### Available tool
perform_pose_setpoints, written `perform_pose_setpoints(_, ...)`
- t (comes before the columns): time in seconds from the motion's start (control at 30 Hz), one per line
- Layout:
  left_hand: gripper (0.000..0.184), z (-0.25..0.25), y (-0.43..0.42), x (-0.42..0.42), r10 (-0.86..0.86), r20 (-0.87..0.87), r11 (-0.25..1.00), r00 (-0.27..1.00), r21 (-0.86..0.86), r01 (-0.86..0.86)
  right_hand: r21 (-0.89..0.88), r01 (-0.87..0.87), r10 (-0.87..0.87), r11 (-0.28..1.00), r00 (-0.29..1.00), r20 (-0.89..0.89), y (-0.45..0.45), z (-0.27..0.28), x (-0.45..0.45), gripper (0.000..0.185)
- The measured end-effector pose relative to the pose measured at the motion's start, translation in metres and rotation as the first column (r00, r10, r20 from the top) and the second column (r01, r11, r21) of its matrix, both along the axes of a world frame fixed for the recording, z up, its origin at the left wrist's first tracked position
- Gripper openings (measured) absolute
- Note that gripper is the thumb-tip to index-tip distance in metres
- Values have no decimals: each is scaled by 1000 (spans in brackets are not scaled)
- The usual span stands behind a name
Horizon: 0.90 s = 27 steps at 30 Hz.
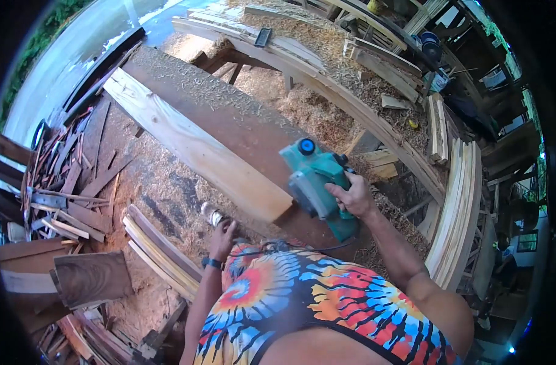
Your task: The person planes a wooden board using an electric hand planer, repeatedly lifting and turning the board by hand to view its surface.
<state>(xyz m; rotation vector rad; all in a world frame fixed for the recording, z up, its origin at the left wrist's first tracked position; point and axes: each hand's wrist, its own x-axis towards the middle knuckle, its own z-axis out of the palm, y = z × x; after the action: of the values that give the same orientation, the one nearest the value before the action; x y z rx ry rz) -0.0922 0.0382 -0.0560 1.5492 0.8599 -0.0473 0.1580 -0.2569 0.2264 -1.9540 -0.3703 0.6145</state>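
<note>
Right hand: grips green planer, beside board's near end
Left hand: half-curled; cannot tell if holding anything
Board: along bench's left edge

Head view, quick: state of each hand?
Left hand: open, closed or holding something, cannot be told.
Right hand: closed, holding the green power planer.

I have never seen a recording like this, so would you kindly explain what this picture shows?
No robot is involved: these are a person's own bare hands, seen by a head-worn camera looking forward and down. The right hand grips a green power tool, apparently a planer, beside the near end of a pale board. That board lies on a brown work surface, with wood shavings scattered on it. The left hand is near the board; whether it holds anything is unclear.
</note>
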Motion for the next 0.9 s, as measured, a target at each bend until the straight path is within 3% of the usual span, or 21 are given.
perform_pose_setpoints(0.07, 66, 108, -30, 44, 76, -27, 919, 997, -387, -80, 25, 38, -37, 999, 998, -47, -36, -8, 1, 32)
perform_pose_setpoints(0.1, 63, 114, -40, 58, 48, -61, 907, 997, -415, -69, 18, 46, -46, 999, 998, -38, -53, -22, 5, 31)
perform_pose_setpoints(0.13, 61, 116, -48, 68, 26, -95, 893, 995, -445, -66, -12, 37, -37, 999, 999, 3, -66, -30, 7, 31)
perform_pose_setpoints(0.23, 55, 97, -71, 90, 90, 6, 965, 996, -247, -86, -44, 11, -8, 999, 999, 52, -85, -44, 10, 29)
perform_pose_setpoints(0.33, 57, 105, -70, 85, 109, 57, 937, 992, -339, -84, -1, 11, -11, 1000, 1000, -12, -87, -49, 12, 27)
perform_pose_setpoints(0.37, 54, 116, -72, 83, 156, -30, 932, 987, -325, -157, 2, 18, -17, 1000, 1000, -14, -85, -48, 12, 27)
perform_pose_setpoints(0.5, 45, 103, -81, 62, 476, 111, 765, 872, -541, -349, 20, 19, -20, 1000, 997, 76, -84, -59, 14, 24)
perform_pose_setpoints(0.6, 46, 111, -74, 40, 454, 237, 780, 859, -571, -254, 22, 27, -29, 999, 996, 86, -85, -62, 16, 25)
perform_pose_setpoints(0.73, 45, 206, -57, 21, 342, 429, 913, 836, -362, -188, -65, 38, -41, 997, 998, -40, -83, -35, 11, 30)
perform_pose_setpoints(0.8, 42, 250, -40, 10, 427, 585, 875, 689, -460, -152, -42, 39, -40, 998, 999, -26, -85, -42, 9, 29)
perform_pose_setpoints(0.9, 47, 370, -39, 26, 661, 561, 696, 498, -707, -127, 46, 21, -22, 999, 999, 28, -87, -58, 14, 28)
